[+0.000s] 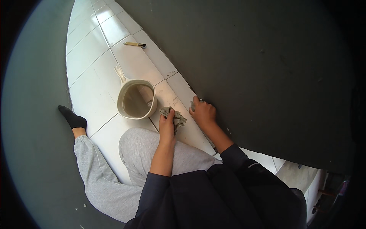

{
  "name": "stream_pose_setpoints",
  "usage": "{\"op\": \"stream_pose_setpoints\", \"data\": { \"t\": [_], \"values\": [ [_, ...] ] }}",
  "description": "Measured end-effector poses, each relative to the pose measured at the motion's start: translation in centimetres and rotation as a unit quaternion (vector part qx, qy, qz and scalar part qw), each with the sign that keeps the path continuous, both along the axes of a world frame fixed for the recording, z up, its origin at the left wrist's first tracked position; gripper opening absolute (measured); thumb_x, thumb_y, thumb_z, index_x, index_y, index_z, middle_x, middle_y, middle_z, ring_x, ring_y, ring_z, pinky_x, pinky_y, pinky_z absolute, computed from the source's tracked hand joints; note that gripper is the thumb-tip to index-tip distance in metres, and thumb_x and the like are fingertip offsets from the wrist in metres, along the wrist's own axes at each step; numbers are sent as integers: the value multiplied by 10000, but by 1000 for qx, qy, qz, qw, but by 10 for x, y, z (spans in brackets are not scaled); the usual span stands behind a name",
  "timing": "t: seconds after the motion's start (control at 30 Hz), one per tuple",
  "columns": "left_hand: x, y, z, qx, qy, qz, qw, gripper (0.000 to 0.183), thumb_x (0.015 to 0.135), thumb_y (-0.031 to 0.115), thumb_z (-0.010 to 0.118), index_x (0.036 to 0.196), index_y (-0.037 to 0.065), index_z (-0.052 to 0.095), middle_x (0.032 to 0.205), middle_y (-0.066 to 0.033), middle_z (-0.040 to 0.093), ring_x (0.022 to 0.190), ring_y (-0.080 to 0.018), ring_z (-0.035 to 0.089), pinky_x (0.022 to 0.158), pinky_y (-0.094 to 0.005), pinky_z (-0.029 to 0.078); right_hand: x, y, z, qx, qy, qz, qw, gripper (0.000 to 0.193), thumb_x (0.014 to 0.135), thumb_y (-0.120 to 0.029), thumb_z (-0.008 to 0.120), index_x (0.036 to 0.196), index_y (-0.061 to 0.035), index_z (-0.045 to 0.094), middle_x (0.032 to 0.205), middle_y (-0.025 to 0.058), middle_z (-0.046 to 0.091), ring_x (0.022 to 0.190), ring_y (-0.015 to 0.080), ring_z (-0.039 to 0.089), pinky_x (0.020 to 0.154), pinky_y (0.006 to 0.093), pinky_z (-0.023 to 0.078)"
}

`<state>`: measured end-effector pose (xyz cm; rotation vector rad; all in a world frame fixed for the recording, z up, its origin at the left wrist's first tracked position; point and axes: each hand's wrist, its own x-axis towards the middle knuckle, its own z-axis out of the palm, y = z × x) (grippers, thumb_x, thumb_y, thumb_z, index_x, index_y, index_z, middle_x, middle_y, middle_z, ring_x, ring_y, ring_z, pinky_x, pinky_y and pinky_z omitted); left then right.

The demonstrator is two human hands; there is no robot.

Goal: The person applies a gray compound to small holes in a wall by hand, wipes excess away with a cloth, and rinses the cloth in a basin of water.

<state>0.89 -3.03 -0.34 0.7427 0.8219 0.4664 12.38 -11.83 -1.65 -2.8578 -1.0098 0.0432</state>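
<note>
My left hand [167,126] is closed on a crumpled grey-beige rag [174,115], held just above the white floor tiles. Against the foot of the dark wall, my right hand [204,113] grips a small greyish piece [195,104], mostly hidden by the fingers; its kind is not plain. It touches the tile strip where floor meets wall. To the left of the rag stands a cream plastic water dipper [154,106], partly filled with murky brownish water [137,101]. Its handle [120,73] points away from me.
A yellow utility knife [134,44] lies on the tiles farther off. Dark grey walls [267,76] rise on both sides of the narrow tiled floor [91,76]. Brown smudges [174,100] mark the tiles near the rag. My sock-covered foot [74,117] is by the left wall.
</note>
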Motion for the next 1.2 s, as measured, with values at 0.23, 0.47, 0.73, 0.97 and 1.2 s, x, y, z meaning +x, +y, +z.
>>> {"op": "stream_pose_setpoints", "data": {
  "t": [0.23,0.47,0.73,0.97,1.2],
  "values": [
    [1,-9,5,-11,2,-13,1000,74,915,157,535,947,89,533,835,1,575,722,-100,568,631,-246,483,-41,-91,20,-63,30,14,997,384,762,-394,662,965,-114,497,634,122,618,532,276,645,446,380,520],
    [8,-8,4,-11,10,-10,1000,161,910,168,544,1013,44,538,875,-11,568,764,-94,549,676,-239,462,-13,-14,-3,23,-45,-6,999,369,745,-366,685,939,-105,511,634,123,616,531,277,646,433,368,519],
    [1,0,0,1,4,0,1000,161,909,166,546,1010,41,537,879,-10,564,769,-94,545,683,-239,461,-6,-13,-1,-4,4,-10,1000,396,737,-367,692,958,-110,487,657,134,637,591,308,659,488,397,534],
    [1,-5,0,-8,3,-7,1000,86,915,169,540,943,88,527,826,-2,577,718,-99,568,635,-252,483,-54,-115,15,-54,-1,38,998,398,745,-379,685,963,-109,490,623,127,603,522,292,636,437,389,516],
    [7,-9,1,-13,18,1,1000,105,911,173,540,960,81,531,831,-7,577,724,-105,575,637,-250,487,-20,-30,2,29,-31,-1,999,373,742,-373,693,920,-108,501,628,122,606,540,300,643,445,394,522]
  ]
}}
